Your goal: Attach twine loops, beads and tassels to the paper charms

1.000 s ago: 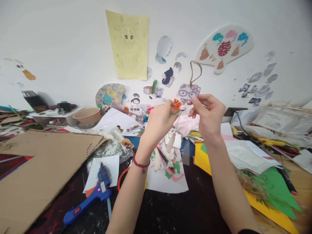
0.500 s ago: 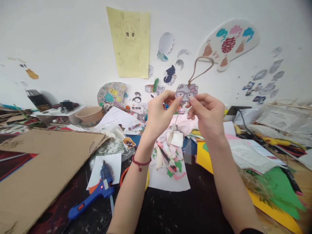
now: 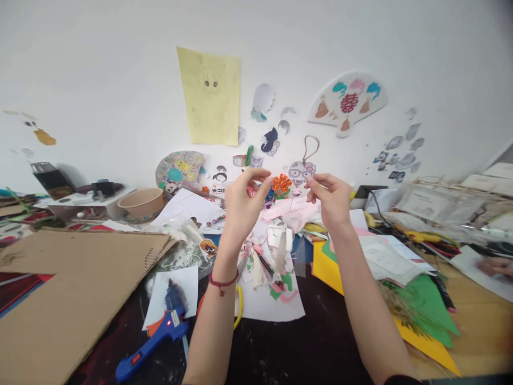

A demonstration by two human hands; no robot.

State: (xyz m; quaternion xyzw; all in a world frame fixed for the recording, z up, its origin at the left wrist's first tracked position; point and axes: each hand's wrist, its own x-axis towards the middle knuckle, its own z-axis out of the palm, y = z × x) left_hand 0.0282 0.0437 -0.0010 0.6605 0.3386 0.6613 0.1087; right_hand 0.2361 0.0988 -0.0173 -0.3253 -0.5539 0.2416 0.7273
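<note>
Two hands hold a small flower ornament above a cluttered table.
Left hand [image 3: 242, 200] and right hand [image 3: 331, 198] pinch the ornament [image 3: 281, 184], orange petals with a pink bead, above the white paper [image 3: 268, 299].

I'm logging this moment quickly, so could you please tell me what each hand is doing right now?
Left hand: raised, fingers pinched beside the orange flower piece; whether it grips it cannot be told.
Right hand: raised, fingertips pinched; what it holds cannot be told.

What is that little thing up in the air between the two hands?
In the head view, a small orange flower-like ornament sits between the left hand and the right hand. How it is gripped is too small to tell.
</note>
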